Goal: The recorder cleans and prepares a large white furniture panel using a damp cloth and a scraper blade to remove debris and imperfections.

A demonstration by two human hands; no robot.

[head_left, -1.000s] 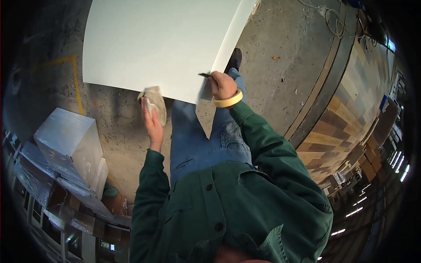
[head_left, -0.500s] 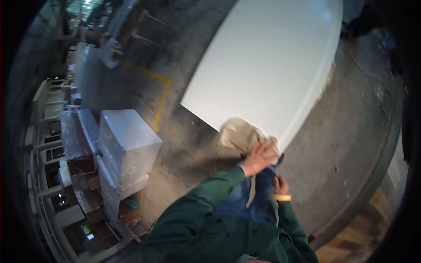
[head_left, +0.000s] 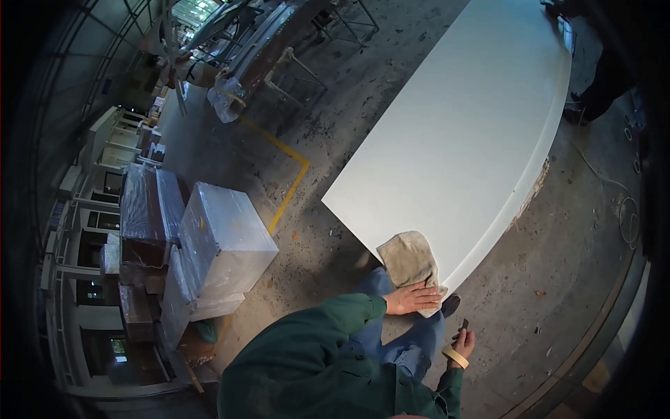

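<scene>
A large white panel (head_left: 474, 133) lies flat over the concrete floor. A beige cloth (head_left: 407, 260) rests on its near corner. My left hand (head_left: 413, 299) lies palm-down on the cloth's near edge, fingers stretched toward the panel's corner. My right hand (head_left: 462, 343) hangs lower right, off the panel, closed on a small dark tool (head_left: 465, 325) that points up. A roll of tan tape (head_left: 456, 357) sits around that wrist like a bracelet. My green sleeves and blue trousers fill the lower middle.
Plastic-wrapped boxes (head_left: 220, 241) stand stacked at the left, beside a yellow floor line (head_left: 289, 185). Metal trestles (head_left: 300, 66) stand at the far top. Another person's dark legs (head_left: 604, 84) are at the panel's far right edge. A thin cable (head_left: 624, 202) loops on the floor.
The view has swung so the panel now runs up and right. My left hand with the cloth has stayed at the near corner; my right hand has dropped lower, away from the panel's edge.
</scene>
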